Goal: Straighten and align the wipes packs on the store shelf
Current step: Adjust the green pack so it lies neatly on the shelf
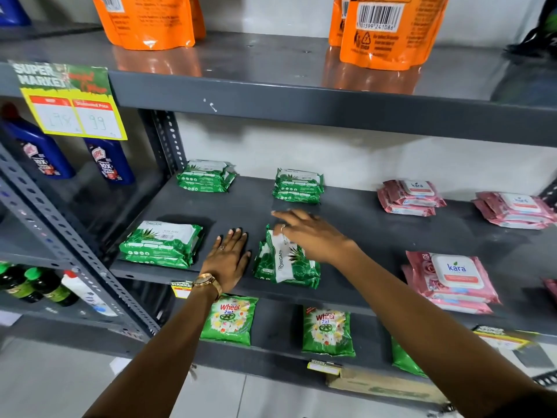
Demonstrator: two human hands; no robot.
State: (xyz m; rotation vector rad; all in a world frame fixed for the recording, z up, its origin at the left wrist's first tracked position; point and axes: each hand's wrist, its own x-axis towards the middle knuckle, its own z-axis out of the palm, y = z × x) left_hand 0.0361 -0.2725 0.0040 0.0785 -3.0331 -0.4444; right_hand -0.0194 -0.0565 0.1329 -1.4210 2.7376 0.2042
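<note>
Green wipes packs lie in small stacks on the grey middle shelf (pixel 376 233). One stack (pixel 283 267) near the front is turned sideways, its top pack askew. My right hand (pixel 304 233) rests flat on the far end of that top pack, fingers spread. My left hand (pixel 227 257) lies flat and empty on the shelf just left of the stack, not touching it. A straight stack (pixel 161 244) sits front left, and two more (pixel 205 176) (pixel 298 185) stand at the back. Pink wipes packs (pixel 452 279) (pixel 410 197) (pixel 515 209) lie to the right.
Orange pouches (pixel 385 31) stand on the shelf above. Green detergent sachets (pixel 229 318) (pixel 327 331) lie on the shelf below. Blue bottles (pixel 110 161) fill the neighbouring bay at left, behind a slotted upright (pixel 75 245). A yellow price tag (pixel 72 113) hangs top left.
</note>
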